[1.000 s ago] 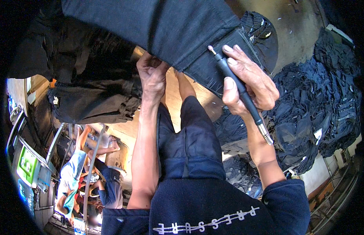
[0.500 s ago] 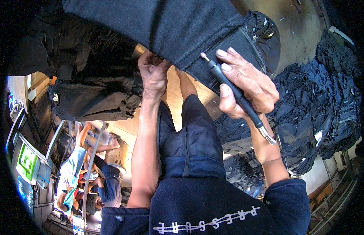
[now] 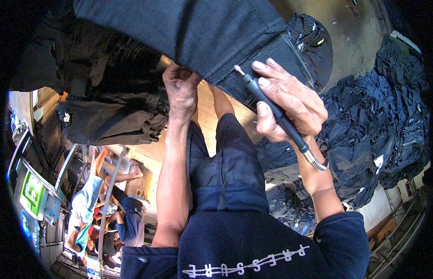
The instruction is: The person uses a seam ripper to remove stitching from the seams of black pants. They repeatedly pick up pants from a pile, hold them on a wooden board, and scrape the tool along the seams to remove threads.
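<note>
A dark denim garment [image 3: 179, 32] lies stretched across the top of the view, its stitched hem slanting toward my right hand. My left hand [image 3: 180, 88] is closed at the garment's lower edge, its fingertips partly hidden beneath the cloth. Gripped like a pen in my right hand [image 3: 295, 102] is a black rotary grinder handpiece [image 3: 274, 109] with a small pinkish grinding tip. That tip is at the hem, close to the stitched seam; whether it touches cannot be told. A metal spring sleeve runs from the tool's rear beside my right wrist.
Dark garments [image 3: 114, 116] hang in a stack at the left. A large heap of dark clothes [image 3: 370, 125] fills the right, and a gathered dark bundle [image 3: 309, 37] lies beyond the hem. Other people [image 3: 104, 209] sit at the lower left near metal poles.
My right hand and the grinder have shifted slightly left along the hem. My left hand and the garment have barely moved.
</note>
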{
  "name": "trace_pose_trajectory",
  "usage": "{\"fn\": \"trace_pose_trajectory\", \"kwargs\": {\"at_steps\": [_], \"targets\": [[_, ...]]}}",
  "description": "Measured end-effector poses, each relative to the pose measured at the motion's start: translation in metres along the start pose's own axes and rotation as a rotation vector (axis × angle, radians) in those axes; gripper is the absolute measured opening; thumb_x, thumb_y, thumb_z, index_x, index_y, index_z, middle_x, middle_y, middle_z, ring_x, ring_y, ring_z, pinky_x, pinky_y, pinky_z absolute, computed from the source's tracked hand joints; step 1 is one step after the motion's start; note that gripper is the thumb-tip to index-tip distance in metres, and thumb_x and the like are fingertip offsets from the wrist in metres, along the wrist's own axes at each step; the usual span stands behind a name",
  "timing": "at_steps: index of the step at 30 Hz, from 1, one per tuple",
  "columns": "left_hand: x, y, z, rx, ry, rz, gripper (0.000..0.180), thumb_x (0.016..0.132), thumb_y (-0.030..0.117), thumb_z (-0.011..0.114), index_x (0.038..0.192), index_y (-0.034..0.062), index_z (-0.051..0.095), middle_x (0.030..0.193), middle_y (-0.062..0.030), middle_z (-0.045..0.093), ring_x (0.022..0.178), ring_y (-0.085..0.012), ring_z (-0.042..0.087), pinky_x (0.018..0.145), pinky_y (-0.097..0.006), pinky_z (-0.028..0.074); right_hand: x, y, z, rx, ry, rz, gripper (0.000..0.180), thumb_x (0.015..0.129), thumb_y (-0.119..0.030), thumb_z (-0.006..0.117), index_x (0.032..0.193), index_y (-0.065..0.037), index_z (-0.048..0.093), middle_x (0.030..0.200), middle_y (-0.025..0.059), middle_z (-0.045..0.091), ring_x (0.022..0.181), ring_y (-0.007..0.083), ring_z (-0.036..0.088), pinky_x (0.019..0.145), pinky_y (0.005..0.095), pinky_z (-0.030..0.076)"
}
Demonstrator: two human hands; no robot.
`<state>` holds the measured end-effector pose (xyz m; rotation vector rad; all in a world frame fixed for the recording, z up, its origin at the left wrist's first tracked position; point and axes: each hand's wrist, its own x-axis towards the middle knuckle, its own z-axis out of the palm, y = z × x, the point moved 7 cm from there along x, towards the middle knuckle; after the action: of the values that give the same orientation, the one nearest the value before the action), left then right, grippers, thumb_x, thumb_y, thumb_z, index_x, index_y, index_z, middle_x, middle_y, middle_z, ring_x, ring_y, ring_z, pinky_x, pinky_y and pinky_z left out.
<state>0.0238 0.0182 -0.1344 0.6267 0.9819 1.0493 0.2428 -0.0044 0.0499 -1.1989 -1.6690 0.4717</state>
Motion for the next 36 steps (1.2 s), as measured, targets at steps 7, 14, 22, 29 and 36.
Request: {"fn": "trace_pose_trajectory", "kwargs": {"at_steps": [7, 14, 22, 29, 36], "targets": [[-0.006, 0.0, 0.0, 0.148, 0.084, -0.087, 0.043, 0.083, -0.011, 0.054, 0.122, 0.0012, 0.069, 0.122, -0.009, 0.075, 0.107, -0.0221, 0.073, 0.098, -0.035, 0.057, -0.007, 0.005, -0.006, -0.052, 0.06, 0.021, 0.028, 0.083, -0.001, 0.072, 0.108, 0.011, 0.076, 0.099, 0.0287, 0.079, 0.105, 0.043, 0.08, 0.1, 0.0589, 0.062], [-0.002, -0.005, -0.006, 0.135, 0.002, -0.059, 0.043, 0.083, -0.01, 0.053, 0.122, 0.0013, 0.068, 0.124, -0.0102, 0.075, 0.11, -0.023, 0.073, 0.099, -0.035, 0.056, -0.005, 0.004, -0.008, -0.07, 0.096, 0.08, 0.029, 0.091, -0.006, 0.072, 0.113, 0.014, 0.074, 0.106, 0.0344, 0.078, 0.11, 0.0441, 0.079, 0.105, 0.0599, 0.058], [-0.003, 0.002, 0.008, 0.046, 0.058, -0.024, 0.034, 0.087, -0.011, 0.065, 0.117, 0.0024, 0.07, 0.121, -0.0106, 0.076, 0.109, -0.0225, 0.074, 0.097, -0.036, 0.058, -0.006, 0.003, -0.011, -0.127, 0.099, 0.107, 0.029, 0.093, -0.004, 0.07, 0.116, 0.013, 0.072, 0.112, 0.0334, 0.077, 0.115, 0.0427, 0.077, 0.108, 0.0578, 0.058], [-0.027, 0.069, 0.027, 0.606, -0.031, -0.034, 0.018, 0.101, 0.006, 0.074, 0.112, -0.0077, 0.072, 0.099, -0.0117, 0.08, 0.094, -0.0191, 0.077, 0.089, -0.033, 0.061, -0.014, 0.021, -0.045, 0.064, 0.613, 0.524, 0.036, 0.114, -0.026, 0.06, 0.13, 0.005, 0.07, 0.119, 0.021, 0.078, 0.109, 0.0288, 0.078, 0.102, 0.0414, 0.061], [-0.067, 0.194, -0.002, 0.689, 0.156, -0.047, 0.071, 0.099, 0.025, 0.082, 0.159, 0.0055, 0.048, 0.151, -0.021, 0.063, 0.131, -0.028, 0.065, 0.11, -0.042, 0.054, 0.048, -0.004, -0.035, -0.236, 0.366, 0.45, 0.033, 0.093, -0.02, 0.087, 0.119, -0.006, 0.072, 0.107, 0.0156, 0.077, 0.099, 0.0303, 0.076, 0.089, 0.0408, 0.058]]}}
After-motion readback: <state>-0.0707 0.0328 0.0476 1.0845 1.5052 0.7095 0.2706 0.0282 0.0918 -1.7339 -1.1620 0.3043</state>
